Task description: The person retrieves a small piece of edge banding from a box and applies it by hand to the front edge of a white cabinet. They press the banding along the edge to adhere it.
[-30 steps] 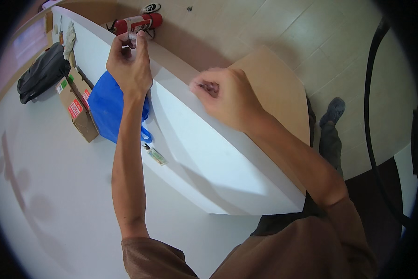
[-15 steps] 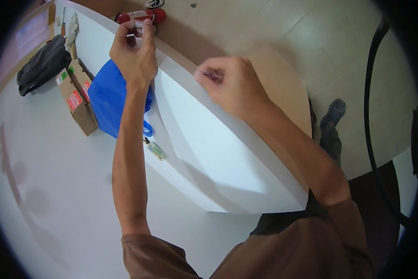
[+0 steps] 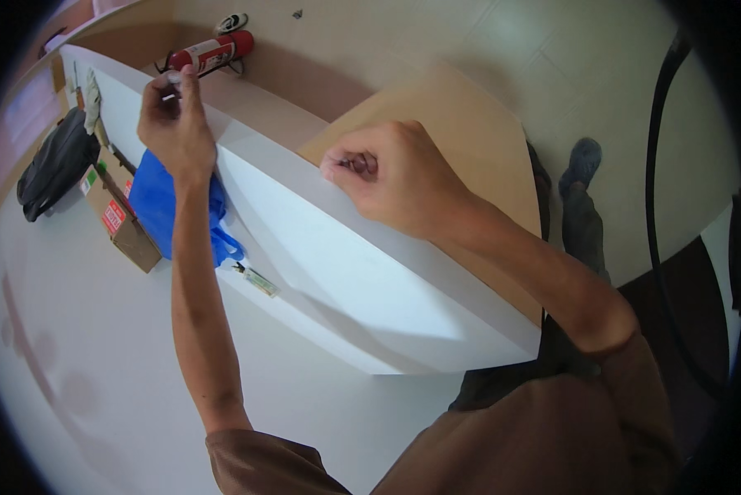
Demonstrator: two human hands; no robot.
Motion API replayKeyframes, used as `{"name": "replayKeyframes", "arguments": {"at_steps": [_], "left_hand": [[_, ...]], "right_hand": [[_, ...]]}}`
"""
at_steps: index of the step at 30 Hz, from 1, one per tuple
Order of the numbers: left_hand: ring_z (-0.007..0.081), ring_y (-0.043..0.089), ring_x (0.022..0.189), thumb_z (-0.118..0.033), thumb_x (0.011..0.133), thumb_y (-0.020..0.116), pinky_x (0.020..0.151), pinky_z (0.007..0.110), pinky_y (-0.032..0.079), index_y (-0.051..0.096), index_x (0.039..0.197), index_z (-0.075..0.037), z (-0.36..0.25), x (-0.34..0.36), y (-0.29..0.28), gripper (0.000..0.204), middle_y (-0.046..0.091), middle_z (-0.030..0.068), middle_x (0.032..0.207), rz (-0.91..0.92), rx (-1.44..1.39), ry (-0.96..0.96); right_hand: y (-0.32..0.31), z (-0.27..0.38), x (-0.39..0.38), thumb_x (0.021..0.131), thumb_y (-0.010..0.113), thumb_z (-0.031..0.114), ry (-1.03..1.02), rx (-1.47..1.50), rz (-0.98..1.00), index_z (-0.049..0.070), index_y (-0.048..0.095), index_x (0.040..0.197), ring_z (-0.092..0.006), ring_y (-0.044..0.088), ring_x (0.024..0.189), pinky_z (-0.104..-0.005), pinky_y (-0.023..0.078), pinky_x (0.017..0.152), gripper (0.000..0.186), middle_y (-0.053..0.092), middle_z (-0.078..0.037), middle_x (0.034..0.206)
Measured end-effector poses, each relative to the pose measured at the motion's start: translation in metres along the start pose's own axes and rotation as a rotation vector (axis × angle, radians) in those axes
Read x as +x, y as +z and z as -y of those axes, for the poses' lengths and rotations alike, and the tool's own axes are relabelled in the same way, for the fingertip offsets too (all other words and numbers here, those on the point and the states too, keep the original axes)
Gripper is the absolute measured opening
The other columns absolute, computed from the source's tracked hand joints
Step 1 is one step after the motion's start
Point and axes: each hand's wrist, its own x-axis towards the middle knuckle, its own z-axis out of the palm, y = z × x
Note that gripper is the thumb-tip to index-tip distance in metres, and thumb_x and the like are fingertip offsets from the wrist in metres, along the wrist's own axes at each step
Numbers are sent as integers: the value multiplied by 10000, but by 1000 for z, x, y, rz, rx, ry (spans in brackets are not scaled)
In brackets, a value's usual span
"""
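My left hand (image 3: 176, 136) is raised above the white panel's top edge, thumb and fingers pinched on a small whitish, see-through thing (image 3: 173, 78). To its right, my right hand (image 3: 399, 177) hovers over the same edge with its fingertips pressed together. Whatever sits in that pinch is too small and too covered by the fingers to name. The two hands are well apart. Below the left hand, a blue bag (image 3: 152, 198) lies against the panel (image 3: 304, 239), partly behind my forearm.
A brown cardboard box (image 3: 135, 243), a black bag (image 3: 55, 169) and a pale glove (image 3: 92, 99) lie left. A small card (image 3: 261, 282) lies by the panel. Beyond it are a red fire extinguisher (image 3: 222, 51) and a tan board (image 3: 445, 115). A black cable (image 3: 655, 140) hangs at right.
The view has shifted, so the surroundings at left sit further left and lower. My left hand appears further left, and the right hand, blurred before, now shows sharply; both remain pinched.
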Motion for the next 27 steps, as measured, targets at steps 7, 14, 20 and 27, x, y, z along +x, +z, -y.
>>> {"name": "replayKeyframes", "arguments": {"at_steps": [7,14,20,27], "left_hand": [[67,527,769,-201,933,752,714,216,424,666,920,-9,-9,-2,-14,210,637,8,844,14,57,-58],[58,507,731,-202,952,729,662,213,411,641,897,-7,4,4,-11,221,612,-8,802,41,82,-8],[70,529,774,-203,949,735,715,217,424,638,912,-4,13,8,-23,225,623,12,836,41,89,-18],[84,556,787,-207,955,726,738,245,454,635,909,-14,18,10,-29,219,641,21,841,74,114,14]], "right_hand": [[-56,2,-139,851,688,56,168,-61,-40,-8,707,830,-284,672,712,-365,517,658,70,688,-155,784],[-32,-3,-85,846,678,54,54,73,-44,11,699,813,-306,638,684,-385,515,670,58,664,-151,755],[-78,-4,-207,821,719,14,192,-57,-77,5,704,884,-268,667,766,-381,537,686,66,691,-115,835],[-107,-4,-309,795,746,-52,428,-70,-51,8,719,904,-244,680,799,-327,551,698,128,717,-116,877]]}}
